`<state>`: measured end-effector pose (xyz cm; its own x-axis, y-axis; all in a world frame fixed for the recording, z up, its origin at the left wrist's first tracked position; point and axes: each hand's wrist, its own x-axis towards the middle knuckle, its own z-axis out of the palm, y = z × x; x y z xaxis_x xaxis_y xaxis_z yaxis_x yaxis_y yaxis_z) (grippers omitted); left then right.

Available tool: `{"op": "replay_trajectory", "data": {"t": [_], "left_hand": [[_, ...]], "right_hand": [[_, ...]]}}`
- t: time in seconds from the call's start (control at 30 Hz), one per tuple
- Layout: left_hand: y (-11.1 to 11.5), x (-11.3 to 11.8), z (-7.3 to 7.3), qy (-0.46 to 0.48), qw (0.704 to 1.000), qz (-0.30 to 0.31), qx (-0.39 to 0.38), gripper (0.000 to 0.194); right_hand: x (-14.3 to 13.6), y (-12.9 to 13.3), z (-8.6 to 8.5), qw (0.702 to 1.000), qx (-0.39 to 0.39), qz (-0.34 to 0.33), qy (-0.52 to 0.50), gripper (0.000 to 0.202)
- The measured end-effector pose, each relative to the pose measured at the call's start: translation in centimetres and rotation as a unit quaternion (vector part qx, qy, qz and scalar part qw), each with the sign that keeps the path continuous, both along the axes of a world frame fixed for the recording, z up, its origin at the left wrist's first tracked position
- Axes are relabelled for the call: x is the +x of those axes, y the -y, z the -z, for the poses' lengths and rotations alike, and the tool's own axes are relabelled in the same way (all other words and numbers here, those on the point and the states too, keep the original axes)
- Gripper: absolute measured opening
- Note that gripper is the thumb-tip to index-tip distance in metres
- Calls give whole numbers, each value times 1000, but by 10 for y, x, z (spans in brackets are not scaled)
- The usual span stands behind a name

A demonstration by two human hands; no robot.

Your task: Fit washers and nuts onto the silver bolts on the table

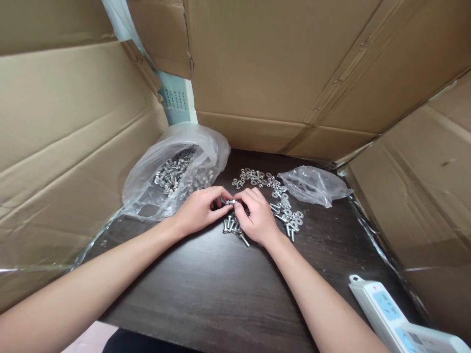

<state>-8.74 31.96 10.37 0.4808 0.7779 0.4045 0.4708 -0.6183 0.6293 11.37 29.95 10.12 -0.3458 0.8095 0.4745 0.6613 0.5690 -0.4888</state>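
Between the fingertips of both hands sits a small silver bolt [231, 202], held level above the table. My left hand [200, 208] pinches its left end. At its other end, what looks like a nut is gripped by the thumb and forefinger of my right hand [255, 215]. Just below the hands lies a small group of loose bolts [230, 224]. To the right of my right hand, more bolts [290, 230] are mixed with flat washers [285, 202]. Small nuts and washers [250, 175] are scattered behind the hands.
An open clear plastic bag [147, 191] full of metal fasteners stands at the left. A flatter plastic bag [312, 184] lies at the back right. Cardboard walls [272, 63] enclose the dark table [198, 294]. A white power strip [382, 304] rests at the front right.
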Motion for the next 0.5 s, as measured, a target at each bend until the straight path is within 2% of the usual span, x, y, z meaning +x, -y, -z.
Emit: {"op": "replay_trajectory", "data": {"t": [0.5], "left_hand": [[0,0,0,1,1000,0,-2,14]], "right_hand": [[0,0,-1,1000,-5,-1,10,15]]}}
